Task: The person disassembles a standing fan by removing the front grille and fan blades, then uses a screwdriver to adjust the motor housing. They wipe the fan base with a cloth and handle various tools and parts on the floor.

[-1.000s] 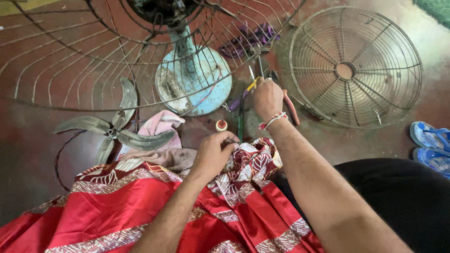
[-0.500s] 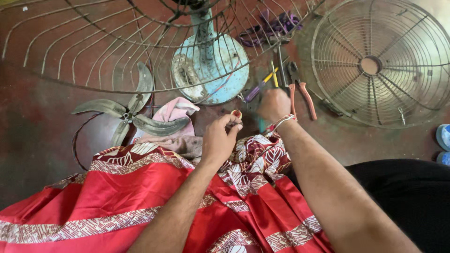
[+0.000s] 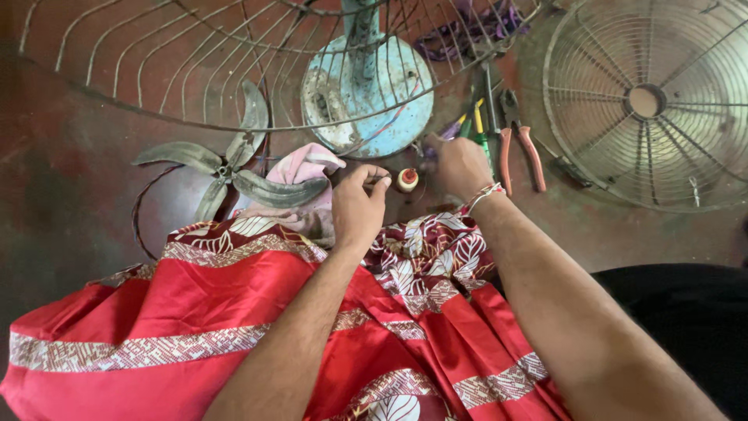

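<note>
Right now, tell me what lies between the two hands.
In the head view, a small white-and-red cap-like part sits between the left hand and the right hand, on the dark floor.

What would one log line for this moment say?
left hand: pinching near small red-capped bottle | right hand: reaching at screwdrivers | pliers beside

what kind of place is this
Probably a home floor used as an informal fan-repair spot: a detached wire fan guard, a loose fan blade and red-handled pliers lie on the bare reddish floor.
</note>
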